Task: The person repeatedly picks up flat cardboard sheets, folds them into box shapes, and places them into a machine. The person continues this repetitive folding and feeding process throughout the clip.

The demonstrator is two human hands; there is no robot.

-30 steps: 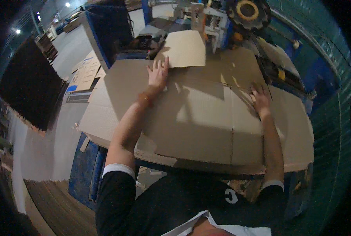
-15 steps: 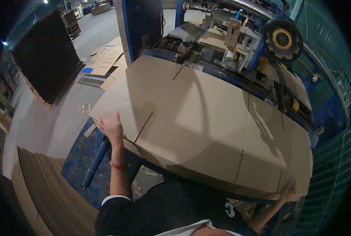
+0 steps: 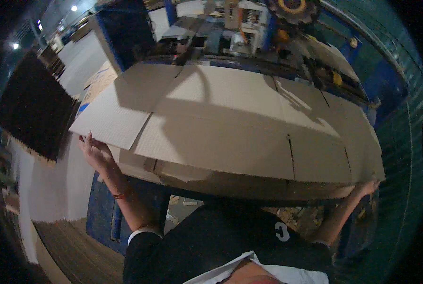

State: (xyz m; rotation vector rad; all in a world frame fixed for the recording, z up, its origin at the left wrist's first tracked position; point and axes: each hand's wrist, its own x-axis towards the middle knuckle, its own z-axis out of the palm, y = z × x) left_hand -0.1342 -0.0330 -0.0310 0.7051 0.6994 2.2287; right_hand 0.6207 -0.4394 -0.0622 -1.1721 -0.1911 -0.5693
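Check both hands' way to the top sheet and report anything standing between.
Nothing visible stands between. The left hand is on the top sheet at its near left corner, thumb up at the edge. The right hand is at the near right corner, its exact grip too dim to tell.

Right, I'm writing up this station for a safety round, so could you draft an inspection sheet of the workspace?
Surface: lower cardboard beneath the top sheet; its support is largely hidden.
Work items: slotted cardboard sheet, near left corner raised.
Clutter: scraps on the floor below.
Hands: left hand holds the raised corner; right hand is at the near right corner, grip unclear.
Cables: none clearly made out; the machine is blurred.
Surroundings: machine ahead, dark stack at left, green sheeting at right.
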